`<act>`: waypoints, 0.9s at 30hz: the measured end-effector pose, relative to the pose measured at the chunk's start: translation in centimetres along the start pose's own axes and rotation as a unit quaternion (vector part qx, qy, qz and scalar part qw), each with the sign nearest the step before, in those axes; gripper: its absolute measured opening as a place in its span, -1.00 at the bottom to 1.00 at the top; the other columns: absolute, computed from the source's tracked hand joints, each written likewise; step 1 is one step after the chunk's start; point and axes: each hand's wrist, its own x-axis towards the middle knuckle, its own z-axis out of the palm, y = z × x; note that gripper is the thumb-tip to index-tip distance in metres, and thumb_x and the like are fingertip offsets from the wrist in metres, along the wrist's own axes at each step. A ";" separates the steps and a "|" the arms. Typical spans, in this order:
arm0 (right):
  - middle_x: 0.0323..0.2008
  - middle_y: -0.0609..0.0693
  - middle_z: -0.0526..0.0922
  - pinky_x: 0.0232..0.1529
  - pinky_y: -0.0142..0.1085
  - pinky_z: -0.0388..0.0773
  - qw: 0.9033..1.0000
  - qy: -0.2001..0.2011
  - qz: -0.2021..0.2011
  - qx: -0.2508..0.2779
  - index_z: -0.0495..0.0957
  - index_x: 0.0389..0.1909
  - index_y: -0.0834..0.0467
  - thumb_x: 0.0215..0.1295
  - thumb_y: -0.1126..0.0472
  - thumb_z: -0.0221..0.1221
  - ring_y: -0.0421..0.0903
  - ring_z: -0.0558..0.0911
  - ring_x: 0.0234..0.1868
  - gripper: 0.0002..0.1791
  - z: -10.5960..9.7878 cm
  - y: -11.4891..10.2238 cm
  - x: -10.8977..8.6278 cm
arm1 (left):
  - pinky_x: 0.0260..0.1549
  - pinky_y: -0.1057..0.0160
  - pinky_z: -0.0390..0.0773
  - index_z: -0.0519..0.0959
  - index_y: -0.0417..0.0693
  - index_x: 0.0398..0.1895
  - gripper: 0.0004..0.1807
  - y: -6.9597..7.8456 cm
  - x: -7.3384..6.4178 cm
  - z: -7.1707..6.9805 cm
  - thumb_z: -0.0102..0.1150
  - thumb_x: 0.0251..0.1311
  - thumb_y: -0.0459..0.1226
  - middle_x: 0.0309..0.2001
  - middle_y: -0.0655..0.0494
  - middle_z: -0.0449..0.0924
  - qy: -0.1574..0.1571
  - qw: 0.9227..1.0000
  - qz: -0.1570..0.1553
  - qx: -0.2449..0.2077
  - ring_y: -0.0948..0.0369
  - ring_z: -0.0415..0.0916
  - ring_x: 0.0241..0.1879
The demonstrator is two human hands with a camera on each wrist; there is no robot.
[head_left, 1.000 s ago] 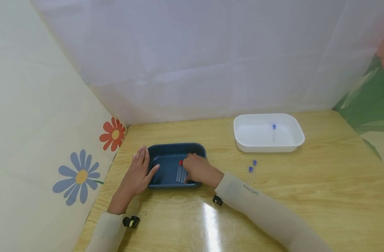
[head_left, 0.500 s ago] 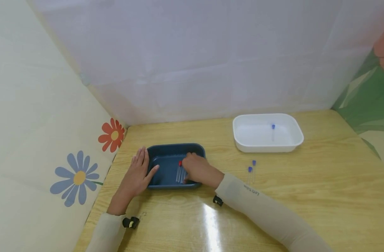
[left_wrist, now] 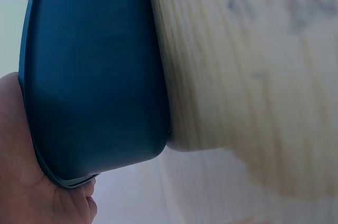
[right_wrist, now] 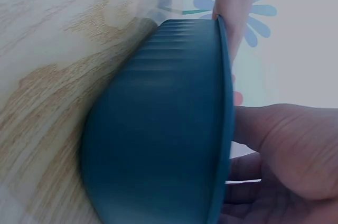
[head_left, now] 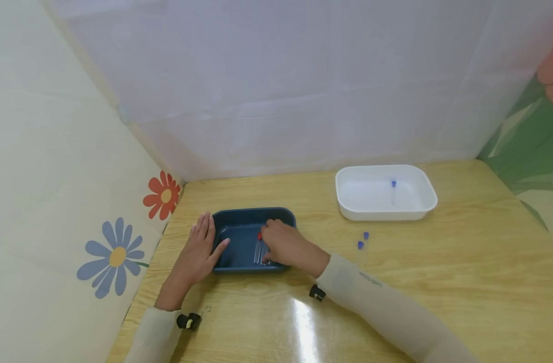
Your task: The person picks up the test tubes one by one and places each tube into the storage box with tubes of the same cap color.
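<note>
While the left hand (head_left: 196,249), fingers together, touches the blue tray (head_left: 241,244) at its nine o'clock, the right hand (head_left: 286,243) overlaps tubes (head_left: 257,251) inside, towards three; its fingers' hold I cannot tell.

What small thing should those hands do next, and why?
If it grips nothing (I can't tell), the right hand might leave the dark blue tray for the two blue-capped tubes: they lie on the table, while a matching tube lies in the white tray.
</note>
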 end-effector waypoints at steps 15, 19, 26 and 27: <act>0.22 0.17 0.57 0.21 -0.13 0.56 0.996 0.072 -0.051 -0.016 0.49 0.33 0.28 0.27 -0.28 0.29 0.06 0.57 0.20 -0.16 -1.0 0.3 -2.4 | 0.51 -0.19 -0.24 -0.22 -0.39 0.59 -0.06 -0.2 0.0 0.0 -0.21 0.56 0.15 0.62 -0.28 -0.34 0.000 1.000 -0.001 0.003 -0.18 -0.39 0.60; 0.23 0.16 0.57 0.25 -0.11 0.53 0.994 0.094 -0.056 -0.021 0.49 0.34 0.26 0.29 -0.34 0.23 0.06 0.56 0.23 -0.15 -1.1 0.6 -2.9 | 0.51 -0.20 -0.23 -0.21 -0.40 0.59 -0.06 -0.1 -0.1 -0.1 -0.20 0.56 0.14 0.62 -0.29 -0.32 0.005 1.000 -0.001 0.003 -0.19 -0.37 0.59; 0.27 0.19 0.54 0.28 -0.06 0.50 0.993 0.106 -0.057 -0.017 0.48 0.35 0.26 0.35 -0.34 0.17 0.10 0.53 0.28 -0.16 -1.5 0.8 -4.2 | 0.52 -0.18 -0.28 -0.24 -0.39 0.59 -0.06 -0.1 0.1 0.0 -0.21 0.56 0.15 0.62 -0.25 -0.38 -0.001 1.000 -0.002 -0.002 -0.14 -0.44 0.60; 0.28 0.20 0.53 0.29 -0.05 0.49 0.993 0.105 -0.055 -0.012 0.47 0.35 0.26 0.36 -0.34 0.15 0.11 0.52 0.30 -0.17 -1.5 0.9 -4.4 | 0.52 -0.18 -0.28 -0.24 -0.39 0.59 -0.06 0.0 0.1 0.0 -0.21 0.56 0.15 0.62 -0.26 -0.38 -0.001 1.000 -0.001 -0.001 -0.15 -0.43 0.60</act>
